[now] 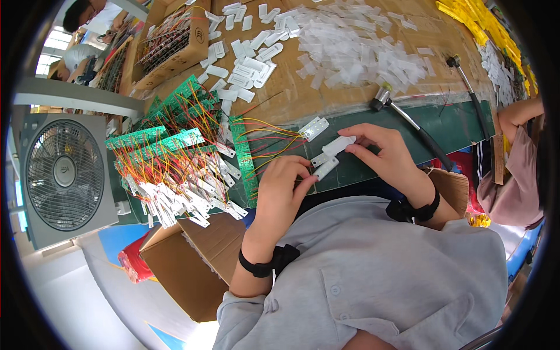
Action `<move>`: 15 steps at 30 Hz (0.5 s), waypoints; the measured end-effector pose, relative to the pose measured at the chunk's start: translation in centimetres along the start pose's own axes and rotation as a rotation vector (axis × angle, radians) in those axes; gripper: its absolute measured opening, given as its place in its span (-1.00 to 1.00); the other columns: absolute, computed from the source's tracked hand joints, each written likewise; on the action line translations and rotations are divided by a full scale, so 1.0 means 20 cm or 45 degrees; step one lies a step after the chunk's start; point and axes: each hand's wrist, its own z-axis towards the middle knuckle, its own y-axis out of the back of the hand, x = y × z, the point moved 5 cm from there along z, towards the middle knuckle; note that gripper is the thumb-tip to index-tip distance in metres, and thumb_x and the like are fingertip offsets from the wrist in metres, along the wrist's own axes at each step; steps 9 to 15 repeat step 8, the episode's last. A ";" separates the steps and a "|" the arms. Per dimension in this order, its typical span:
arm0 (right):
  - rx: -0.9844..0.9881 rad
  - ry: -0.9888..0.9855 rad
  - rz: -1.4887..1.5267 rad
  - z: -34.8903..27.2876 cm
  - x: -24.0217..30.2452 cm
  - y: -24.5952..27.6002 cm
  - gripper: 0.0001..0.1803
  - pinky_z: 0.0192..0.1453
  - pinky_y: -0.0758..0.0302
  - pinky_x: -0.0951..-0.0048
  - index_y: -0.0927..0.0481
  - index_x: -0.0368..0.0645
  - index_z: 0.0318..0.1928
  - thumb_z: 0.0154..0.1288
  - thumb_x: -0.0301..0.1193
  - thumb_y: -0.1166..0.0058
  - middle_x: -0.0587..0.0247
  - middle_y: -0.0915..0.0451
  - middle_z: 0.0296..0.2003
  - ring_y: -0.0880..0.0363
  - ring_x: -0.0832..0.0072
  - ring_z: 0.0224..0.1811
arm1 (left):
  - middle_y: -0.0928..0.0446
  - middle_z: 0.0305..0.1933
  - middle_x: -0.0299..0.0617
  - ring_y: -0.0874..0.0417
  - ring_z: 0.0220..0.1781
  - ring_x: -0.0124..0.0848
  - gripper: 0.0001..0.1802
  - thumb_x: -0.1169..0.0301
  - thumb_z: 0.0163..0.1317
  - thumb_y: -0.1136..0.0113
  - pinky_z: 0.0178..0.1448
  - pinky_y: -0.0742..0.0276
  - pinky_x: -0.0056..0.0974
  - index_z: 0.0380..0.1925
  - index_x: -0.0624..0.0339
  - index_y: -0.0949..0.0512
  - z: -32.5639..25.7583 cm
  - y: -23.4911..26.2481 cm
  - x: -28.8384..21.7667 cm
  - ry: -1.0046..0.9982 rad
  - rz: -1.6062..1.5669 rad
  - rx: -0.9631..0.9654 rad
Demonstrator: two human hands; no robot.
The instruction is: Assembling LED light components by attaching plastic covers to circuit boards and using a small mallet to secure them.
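Note:
My left hand pinches the near ends of small white boards between thumb and fingers. My right hand grips the far end of a white plastic cover, which lies against one of those boards. Just beyond sits another white board with dark dots. Red and yellow wires run from a long green circuit board, left of my hands, toward these white boards. Whether the cover is seated on the board I cannot tell.
Wired green boards with white ends are heaped at left, beside a grey fan. White covers and translucent pieces cover the far cardboard. Two hammers lie at right, near another person's arm.

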 end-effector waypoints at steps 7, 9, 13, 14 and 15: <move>0.280 -0.038 0.487 0.06 -0.05 -0.16 -0.67 -0.02 -0.64 0.50 -0.62 -0.17 0.16 0.40 -0.58 -0.19 0.21 -0.72 -0.12 -0.72 0.47 -0.16 | -0.56 -0.40 -0.37 -0.45 -0.38 -0.75 -0.79 0.57 0.39 -0.27 -0.32 -0.29 -0.58 -0.14 0.23 -0.40 -0.07 0.00 0.13 0.586 -0.621 -0.052; 0.342 -0.030 0.623 0.06 -0.04 -0.19 -0.65 0.06 -0.63 0.48 -0.60 -0.13 0.20 0.44 -0.55 -0.17 0.21 -0.71 -0.08 -0.72 0.45 -0.11 | -0.56 -0.40 -0.37 -0.45 -0.38 -0.75 -0.79 0.57 0.39 -0.27 -0.32 -0.29 -0.58 -0.14 0.23 -0.40 -0.07 0.00 0.14 0.590 -0.622 -0.058; 0.342 -0.030 0.623 0.06 -0.04 -0.19 -0.65 0.06 -0.63 0.48 -0.60 -0.13 0.20 0.44 -0.55 -0.17 0.21 -0.71 -0.08 -0.72 0.45 -0.11 | -0.56 -0.40 -0.37 -0.45 -0.38 -0.75 -0.79 0.57 0.39 -0.27 -0.32 -0.29 -0.58 -0.14 0.23 -0.40 -0.07 0.00 0.14 0.590 -0.622 -0.058; 0.342 -0.030 0.623 0.06 -0.04 -0.19 -0.65 0.06 -0.63 0.48 -0.60 -0.13 0.20 0.44 -0.55 -0.17 0.21 -0.71 -0.08 -0.72 0.45 -0.11 | -0.56 -0.40 -0.37 -0.45 -0.38 -0.75 -0.79 0.57 0.39 -0.27 -0.32 -0.29 -0.58 -0.14 0.23 -0.40 -0.07 0.00 0.14 0.590 -0.622 -0.058; 0.342 -0.030 0.623 0.06 -0.04 -0.19 -0.65 0.06 -0.63 0.48 -0.60 -0.13 0.20 0.44 -0.55 -0.17 0.21 -0.71 -0.08 -0.72 0.45 -0.11 | -0.56 -0.40 -0.37 -0.45 -0.38 -0.75 -0.79 0.57 0.39 -0.27 -0.32 -0.29 -0.58 -0.14 0.23 -0.40 -0.07 0.00 0.14 0.590 -0.622 -0.058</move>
